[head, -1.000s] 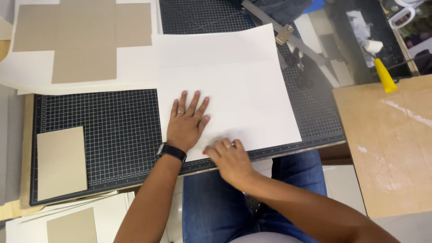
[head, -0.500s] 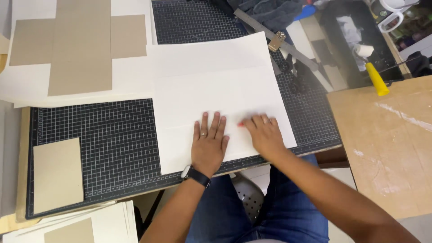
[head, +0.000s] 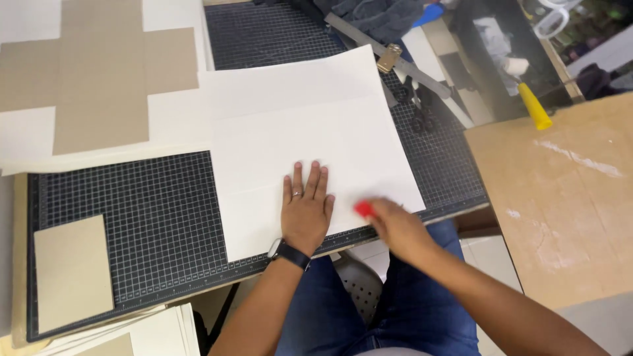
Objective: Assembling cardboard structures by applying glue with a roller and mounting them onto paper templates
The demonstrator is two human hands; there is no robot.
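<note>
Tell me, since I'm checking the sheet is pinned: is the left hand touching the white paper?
Touching. The head view shows the left hand lying flat, fingers spread, on the white paper, with no gap beneath the palm.

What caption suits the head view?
Left hand flattens large white paper sheet while right hand holds small red object.

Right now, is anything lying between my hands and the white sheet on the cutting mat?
Nothing visible. The left hand lies flat on the white sheet, and the right hand holds a small red thing at its near edge.
</note>
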